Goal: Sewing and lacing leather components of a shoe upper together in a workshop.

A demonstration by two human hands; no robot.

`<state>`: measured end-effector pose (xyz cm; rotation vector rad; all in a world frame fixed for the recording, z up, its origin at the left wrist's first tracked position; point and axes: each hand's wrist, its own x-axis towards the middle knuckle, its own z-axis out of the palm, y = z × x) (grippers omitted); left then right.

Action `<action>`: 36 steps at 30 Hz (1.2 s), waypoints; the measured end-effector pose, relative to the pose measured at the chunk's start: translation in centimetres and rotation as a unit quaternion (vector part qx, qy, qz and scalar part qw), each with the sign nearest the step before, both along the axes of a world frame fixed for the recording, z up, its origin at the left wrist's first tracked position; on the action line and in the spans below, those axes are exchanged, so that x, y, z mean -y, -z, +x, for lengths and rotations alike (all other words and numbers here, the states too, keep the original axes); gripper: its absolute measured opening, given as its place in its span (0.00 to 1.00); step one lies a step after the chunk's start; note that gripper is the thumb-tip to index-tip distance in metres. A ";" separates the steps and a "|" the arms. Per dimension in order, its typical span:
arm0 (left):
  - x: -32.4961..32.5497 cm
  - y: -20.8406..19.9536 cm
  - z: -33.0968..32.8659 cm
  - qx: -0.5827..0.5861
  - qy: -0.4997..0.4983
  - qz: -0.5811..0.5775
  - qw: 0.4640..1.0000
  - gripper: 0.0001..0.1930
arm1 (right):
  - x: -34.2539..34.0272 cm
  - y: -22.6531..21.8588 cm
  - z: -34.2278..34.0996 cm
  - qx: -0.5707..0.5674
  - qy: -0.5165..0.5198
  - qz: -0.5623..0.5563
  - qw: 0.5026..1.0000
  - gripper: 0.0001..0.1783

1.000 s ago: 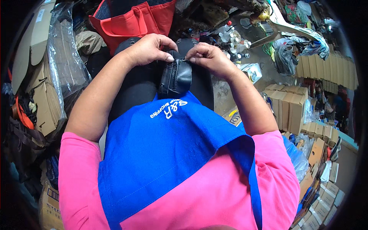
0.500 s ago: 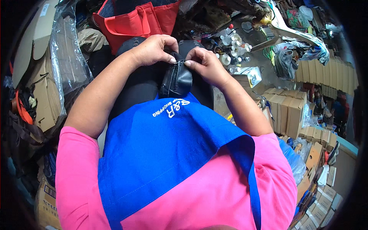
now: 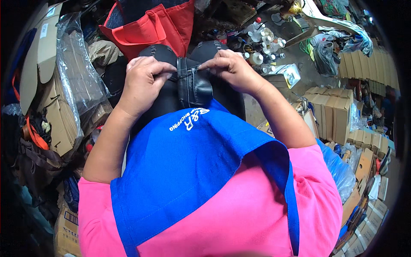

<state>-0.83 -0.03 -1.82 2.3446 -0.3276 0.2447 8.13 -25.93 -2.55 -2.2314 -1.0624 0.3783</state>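
A black leather piece (image 3: 201, 92), shaped like a shoe upper, rests on my lap between my dark-clad thighs, with a seam and fold running along its top. A thin dark thread (image 3: 187, 69) crosses its far end. My left hand (image 3: 147, 79) is closed in a pinch at the left end of the thread, just off the leather's left edge. My right hand (image 3: 231, 70) pinches at the thread's other end, index finger stretched toward the leather's upper right. The thread between the two hands looks taut. The fingertips' exact hold is too small to make out.
A red bag (image 3: 147, 32) stands open beyond my knees. Several bottles (image 3: 263, 43) cluster on the floor at the far right. Stacked cardboard boxes (image 3: 329, 113) fill the right side; plastic-wrapped cardboard (image 3: 75, 64) leans at the left. A blue apron (image 3: 188, 167) covers my front.
My left hand has drawn back to the left and nearer, off the leather's top edge. The right hand has shifted slightly, and the thread now spans between both hands.
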 end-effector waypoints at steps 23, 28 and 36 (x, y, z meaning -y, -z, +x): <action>2.3 -1.2 0.4 0.086 0.060 0.153 0.983 0.08 | -0.9 -0.5 2.2 -0.139 -0.037 -0.014 0.989 0.15; 1.6 0.0 0.5 0.056 0.084 0.087 0.991 0.10 | -0.7 -0.2 2.1 -0.128 -0.050 -0.003 0.991 0.13; -0.3 2.1 -0.3 -0.040 0.074 -0.036 0.996 0.17 | -1.0 0.1 2.0 -0.121 -0.048 0.002 0.991 0.14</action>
